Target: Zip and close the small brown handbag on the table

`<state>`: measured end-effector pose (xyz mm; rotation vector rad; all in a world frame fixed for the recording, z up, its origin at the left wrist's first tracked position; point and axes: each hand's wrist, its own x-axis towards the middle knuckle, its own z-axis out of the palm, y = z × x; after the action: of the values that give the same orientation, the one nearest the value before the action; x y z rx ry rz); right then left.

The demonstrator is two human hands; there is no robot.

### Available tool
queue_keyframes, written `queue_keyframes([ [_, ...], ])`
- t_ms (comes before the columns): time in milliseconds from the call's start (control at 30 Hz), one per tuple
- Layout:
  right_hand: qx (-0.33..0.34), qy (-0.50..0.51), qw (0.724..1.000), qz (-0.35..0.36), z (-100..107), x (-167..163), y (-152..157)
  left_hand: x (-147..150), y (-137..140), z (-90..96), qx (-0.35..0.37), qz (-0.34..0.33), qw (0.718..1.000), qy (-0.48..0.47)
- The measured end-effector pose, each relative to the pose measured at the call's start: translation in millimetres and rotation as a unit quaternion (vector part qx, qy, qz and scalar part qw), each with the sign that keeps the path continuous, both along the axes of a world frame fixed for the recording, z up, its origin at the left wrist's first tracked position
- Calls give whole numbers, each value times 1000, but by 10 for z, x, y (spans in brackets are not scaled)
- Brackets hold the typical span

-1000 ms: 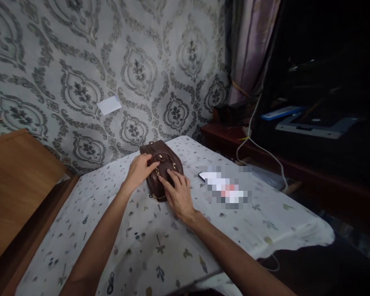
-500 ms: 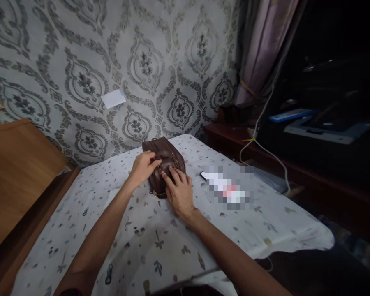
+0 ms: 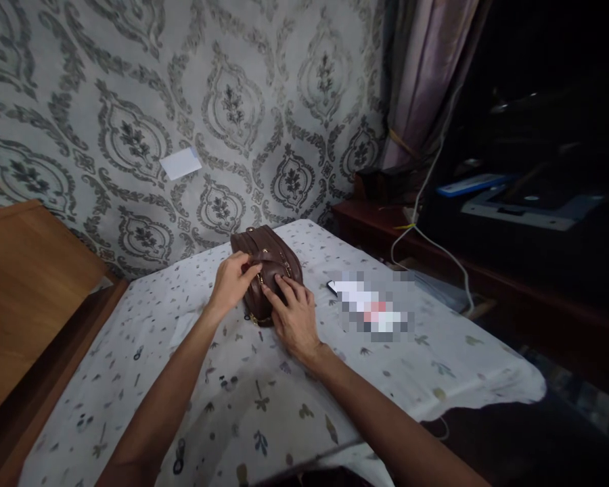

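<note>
A brown leather handbag (image 3: 279,249) with gold-coloured metal fittings lies on the patterned tablecloth, a short strap handle (image 3: 268,257) across its top. At its left side, my left hand (image 3: 232,283) is closed, thumb and forefinger pinched at the top of the bag beside the handle. Which small part sits between those fingertips is hidden. My right hand (image 3: 297,318) rests on the near right part of the bag with its fingers stretched out and somewhat apart. The palm covers the bag's lower right corner.
A phone (image 3: 332,289), mostly blurred out, lies to the right of the bag. A wooden board (image 3: 35,284) borders the table (image 3: 183,379) on the left. At the right are a dark red shelf (image 3: 358,216) and a white cable (image 3: 426,189); patterned wallpaper is behind.
The view has shifted slightly. My left thumb and forefinger stay pinched by the handle, and my right hand keeps its place on the bag. Little else differs.
</note>
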<state>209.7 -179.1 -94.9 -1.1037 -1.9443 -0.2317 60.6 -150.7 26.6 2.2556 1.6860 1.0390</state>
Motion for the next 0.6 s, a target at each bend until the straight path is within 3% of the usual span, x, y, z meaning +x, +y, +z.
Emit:
queue_keyframes([
  [600, -3, 25, 1000, 6, -3, -3, 12, 43, -67, 69, 8, -19, 994, 111],
])
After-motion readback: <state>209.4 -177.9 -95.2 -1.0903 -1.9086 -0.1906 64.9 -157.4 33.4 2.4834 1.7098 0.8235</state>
